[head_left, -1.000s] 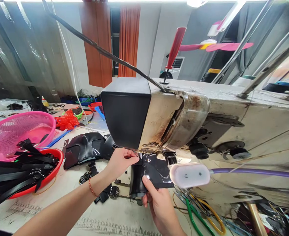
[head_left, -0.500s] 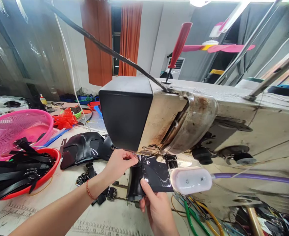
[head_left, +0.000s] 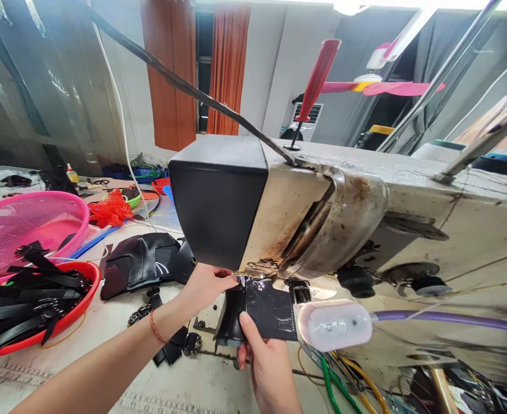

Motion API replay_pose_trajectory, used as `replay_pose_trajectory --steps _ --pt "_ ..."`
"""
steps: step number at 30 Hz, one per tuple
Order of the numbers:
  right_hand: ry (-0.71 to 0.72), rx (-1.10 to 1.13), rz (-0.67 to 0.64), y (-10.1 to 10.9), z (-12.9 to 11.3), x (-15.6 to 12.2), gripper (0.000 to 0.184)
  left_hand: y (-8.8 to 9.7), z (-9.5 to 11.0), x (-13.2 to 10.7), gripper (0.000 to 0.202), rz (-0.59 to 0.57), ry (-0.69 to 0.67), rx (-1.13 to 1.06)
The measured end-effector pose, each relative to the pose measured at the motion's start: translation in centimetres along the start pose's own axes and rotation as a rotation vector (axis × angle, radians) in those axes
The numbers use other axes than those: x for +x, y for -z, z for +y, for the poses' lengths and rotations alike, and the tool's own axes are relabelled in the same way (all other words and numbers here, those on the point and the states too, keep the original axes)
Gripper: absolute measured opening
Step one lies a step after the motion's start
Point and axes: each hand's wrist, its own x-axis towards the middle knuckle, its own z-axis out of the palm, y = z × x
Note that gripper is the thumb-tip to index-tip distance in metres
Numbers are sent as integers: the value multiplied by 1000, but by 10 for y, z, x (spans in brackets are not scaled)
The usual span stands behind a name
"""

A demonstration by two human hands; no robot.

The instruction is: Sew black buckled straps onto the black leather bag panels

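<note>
A glossy black leather piece [head_left: 267,310] lies under the head of a worn sewing machine [head_left: 331,213]. My left hand [head_left: 208,284] pinches the piece's upper left edge, right beside the needle area. From below, my right hand [head_left: 266,368] grips the piece's lower edge, with the thumb pressed flat on top. A white oblong lamp [head_left: 334,325] sits just right of the piece.
A red basket [head_left: 69,313] of black straps and a pink mesh basket [head_left: 29,227] stand at the left. Black leather parts [head_left: 143,264] lie behind my left hand. A red-handled screwdriver [head_left: 313,86] stands on the machine. Green and yellow cables [head_left: 343,379] trail at lower right.
Both hands and the leather piece keep their place under the machine head. The view has shifted slightly, and my right hand sits a little lower and further left in it.
</note>
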Motion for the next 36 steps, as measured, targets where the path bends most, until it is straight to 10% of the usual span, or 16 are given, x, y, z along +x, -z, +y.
replay_pose_trajectory --steps 13,18,23,36 --pt "-21 -17 -36 -4 -10 5 57 3 -4 10 19 9 -126 100" --pt "-19 -97 10 -8 -14 3 64 5 -8 -14 5 352 -472 464" --pt "59 58 -92 -5 -15 -6 54 11 -12 -61 40 -27 -827 746" --pt "-179 226 -408 9 -39 -8 27 22 -34 -48 20 106 -1300 869"
